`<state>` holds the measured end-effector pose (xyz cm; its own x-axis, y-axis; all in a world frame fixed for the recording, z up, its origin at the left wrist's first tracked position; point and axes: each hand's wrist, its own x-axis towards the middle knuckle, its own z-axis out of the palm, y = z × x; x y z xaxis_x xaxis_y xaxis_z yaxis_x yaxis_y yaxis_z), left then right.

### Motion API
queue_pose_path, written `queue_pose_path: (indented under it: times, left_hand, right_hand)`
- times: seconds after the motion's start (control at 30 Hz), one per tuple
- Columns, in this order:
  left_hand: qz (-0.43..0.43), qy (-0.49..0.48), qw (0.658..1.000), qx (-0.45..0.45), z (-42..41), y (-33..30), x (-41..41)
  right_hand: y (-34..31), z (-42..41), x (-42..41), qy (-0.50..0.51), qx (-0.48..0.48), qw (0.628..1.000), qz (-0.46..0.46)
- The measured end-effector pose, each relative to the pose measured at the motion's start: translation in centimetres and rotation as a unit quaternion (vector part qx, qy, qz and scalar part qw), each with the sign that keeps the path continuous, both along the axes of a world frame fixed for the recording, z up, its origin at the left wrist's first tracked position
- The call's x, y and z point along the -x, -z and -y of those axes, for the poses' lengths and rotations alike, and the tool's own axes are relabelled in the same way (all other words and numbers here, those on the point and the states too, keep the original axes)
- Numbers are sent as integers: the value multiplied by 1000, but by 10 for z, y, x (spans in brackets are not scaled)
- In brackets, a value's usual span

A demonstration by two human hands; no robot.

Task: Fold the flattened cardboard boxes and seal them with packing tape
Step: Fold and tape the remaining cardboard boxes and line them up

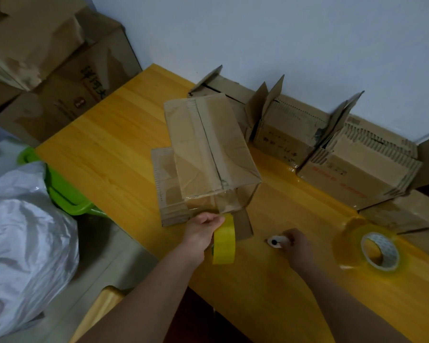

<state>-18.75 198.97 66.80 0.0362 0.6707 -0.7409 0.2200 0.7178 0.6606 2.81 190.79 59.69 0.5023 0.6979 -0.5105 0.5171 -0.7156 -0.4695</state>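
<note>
Head view: box at frame centre on the table, its long axis running from upper left to lower right, taped seam along the top. Clear tape stretches from its near end down to a yellow roll gripped by the left hand, just below the box. The right hand, lower right of the box and farther from it, curls around a small white cutter. Judging by this, the cutter must travel left to reach the taut strip.

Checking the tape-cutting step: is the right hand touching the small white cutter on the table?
Touching. The head view shows the right hand with its fingers curled round the white cutter, which lies on the yellow table.
</note>
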Motion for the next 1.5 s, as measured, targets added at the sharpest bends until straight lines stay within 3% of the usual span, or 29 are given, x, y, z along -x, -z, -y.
queue_pose_path:
  times: [0.07,0.1,0.17,0.23,0.3,0.37,0.43,0.6,0.83,0.93,1.0,1.07,1.13,1.27,1.4,1.5]
  left_hand:
    - [9,9,1000,-5,1,0,2]
    - [10,15,1000,-15,2,1,4]
    - [2,26,999,-40,3,3,7]
    - [-8,39,997,-73,5,2,8]
    - [-7,49,994,-98,8,1,8]
    - [-9,64,992,-111,11,0,11]
    - [-13,82,989,-122,13,-2,13]
    - [-21,63,988,-141,22,2,19]
    - [-91,13,957,-275,34,-1,30]
    - [-79,23,948,-306,38,-10,32]
    - [-60,34,951,-302,37,-17,32]
    - [-28,41,959,-277,37,-23,29]
    - [-8,49,965,-258,39,-24,26]
    - [15,62,971,-233,46,-26,19]
    - [55,22,978,-199,57,-35,4]
    - [47,8,975,-219,67,-37,-6]
  right_hand:
    - [-17,-12,3,-39,-58,995,76]
    - [-33,-21,8,-76,-135,978,137]
    - [-73,-43,23,-168,-350,897,211]
    - [-108,-69,39,-268,-473,814,205]
    - [-124,-94,49,-383,-423,797,196]
    - [-124,-112,52,-481,-272,809,201]
    - [-118,-122,52,-507,-166,817,219]
    - [-107,-128,67,-440,-164,837,282]
    - [-108,-127,82,-390,-184,855,290]
    - [-114,-101,75,-334,-308,863,219]
    - [-115,-73,71,-233,-401,884,64]
    - [-113,-45,72,-152,-365,908,-139]
    - [-109,-27,75,-133,-261,918,-269]
    - [-101,-16,76,-85,-216,934,-272]
    - [-102,-9,77,38,-204,906,-368]
    - [-106,-7,79,80,-194,908,-363]
